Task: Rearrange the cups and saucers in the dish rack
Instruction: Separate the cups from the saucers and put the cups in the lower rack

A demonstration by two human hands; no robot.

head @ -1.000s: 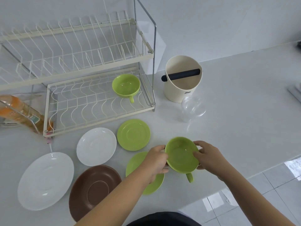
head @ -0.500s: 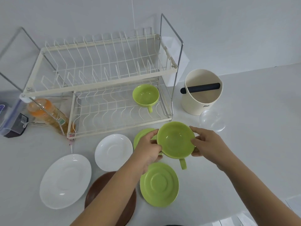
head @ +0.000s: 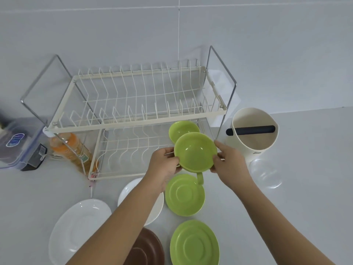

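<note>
I hold a green cup (head: 194,153) in the air in front of the dish rack's (head: 133,129) lower tier, handle pointing toward me. My left hand (head: 164,166) grips its left rim and my right hand (head: 229,163) grips its right rim. A second green cup (head: 181,129) sits on the lower tier at the right, partly hidden behind the held one. On the counter lie two green saucers (head: 184,195) (head: 194,243), a small white saucer (head: 150,197), a larger white saucer (head: 78,228) and a brown saucer (head: 147,247), the last three partly under my left arm.
A cream tub with a black bar (head: 254,132) stands right of the rack, with a clear plastic cup (head: 265,173) lying before it. An orange bottle (head: 72,150) and a plastic box (head: 19,144) sit left of the rack. The upper tier holds nothing.
Both hands have lifted the green cup off the near saucer and carried it forward to the rack's lower tier, beside the other green cup.
</note>
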